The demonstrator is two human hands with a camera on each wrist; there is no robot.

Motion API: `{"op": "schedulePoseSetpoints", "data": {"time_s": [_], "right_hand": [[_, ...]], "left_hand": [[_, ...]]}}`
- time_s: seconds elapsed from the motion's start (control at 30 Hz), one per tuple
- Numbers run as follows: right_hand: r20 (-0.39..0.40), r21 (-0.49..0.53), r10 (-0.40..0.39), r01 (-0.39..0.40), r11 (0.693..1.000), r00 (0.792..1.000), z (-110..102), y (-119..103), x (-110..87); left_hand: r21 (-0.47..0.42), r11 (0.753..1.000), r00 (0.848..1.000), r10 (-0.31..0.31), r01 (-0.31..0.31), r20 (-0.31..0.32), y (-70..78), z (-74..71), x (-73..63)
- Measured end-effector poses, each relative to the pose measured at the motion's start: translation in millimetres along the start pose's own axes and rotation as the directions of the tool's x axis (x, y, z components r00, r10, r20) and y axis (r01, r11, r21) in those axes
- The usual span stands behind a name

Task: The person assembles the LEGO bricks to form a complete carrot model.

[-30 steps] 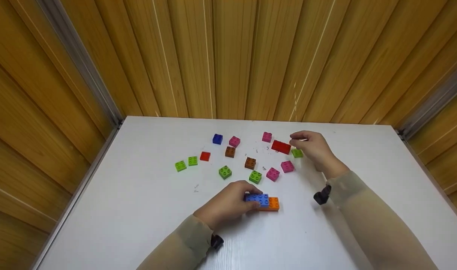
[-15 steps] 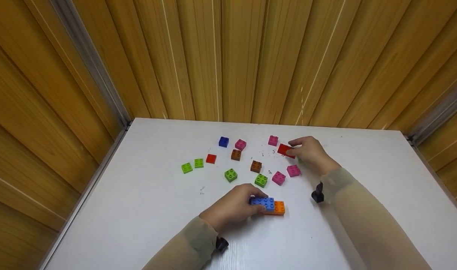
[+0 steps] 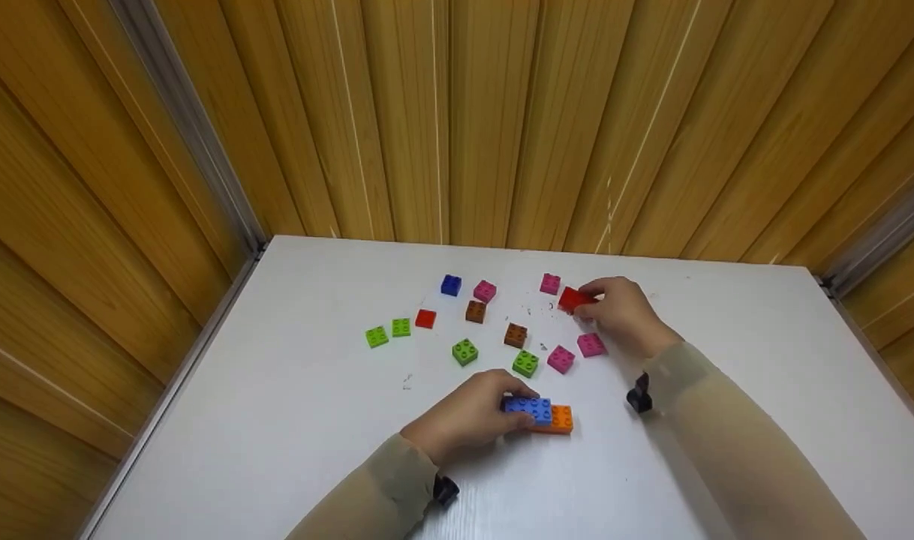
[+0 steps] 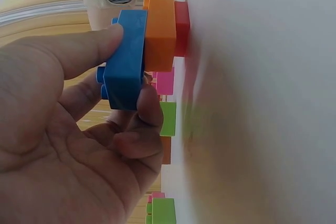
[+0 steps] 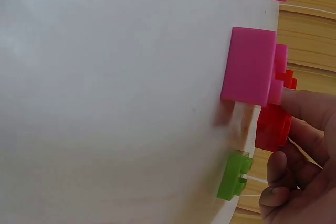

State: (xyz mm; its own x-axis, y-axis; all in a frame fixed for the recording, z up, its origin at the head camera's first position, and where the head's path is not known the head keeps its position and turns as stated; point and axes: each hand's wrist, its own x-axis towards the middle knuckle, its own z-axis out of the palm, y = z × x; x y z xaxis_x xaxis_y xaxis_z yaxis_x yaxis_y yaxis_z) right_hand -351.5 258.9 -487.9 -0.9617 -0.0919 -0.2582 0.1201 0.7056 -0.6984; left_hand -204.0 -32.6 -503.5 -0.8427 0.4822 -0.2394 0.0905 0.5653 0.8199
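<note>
The blue brick [image 4: 126, 56] and the orange brick [image 4: 160, 30] look like smooth plastic with a soft sheen; the red brick [image 5: 270, 128] is glossier, and the pink brick [image 5: 248, 66] smooth and more satin. The tabletop [image 3: 262, 420] is smooth, faintly reflective, with small scuffs. Ribbed wall panels [image 3: 487, 120] show wood grain, the corner rail [image 3: 194, 127] looks like dull metal, and the sleeves [image 3: 727, 420] are matt cloth.

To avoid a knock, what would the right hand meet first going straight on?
The right hand holds the red brick; the pink brick just beyond looks first in line, though depth is unclear.
</note>
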Motion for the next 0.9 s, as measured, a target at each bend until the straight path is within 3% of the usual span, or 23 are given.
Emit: {"op": "schedulePoseSetpoints", "data": {"time_s": [0.4,0.9], "right_hand": [[-0.027,-0.136,-0.136,0.132,0.982,0.990,-7.0,-6.0,-40.2],[0.001,-0.089,-0.332,0.331,0.939,0.943,19.7,-4.8,-87.8]], "left_hand": [[0.009,1.000,1.000,-0.006,0.006,0.003,0.5,1.0,1.4],[-0.001,1.000,1.000,0.022,-0.022,-0.006,-1.7,1.4,1.5]]}}
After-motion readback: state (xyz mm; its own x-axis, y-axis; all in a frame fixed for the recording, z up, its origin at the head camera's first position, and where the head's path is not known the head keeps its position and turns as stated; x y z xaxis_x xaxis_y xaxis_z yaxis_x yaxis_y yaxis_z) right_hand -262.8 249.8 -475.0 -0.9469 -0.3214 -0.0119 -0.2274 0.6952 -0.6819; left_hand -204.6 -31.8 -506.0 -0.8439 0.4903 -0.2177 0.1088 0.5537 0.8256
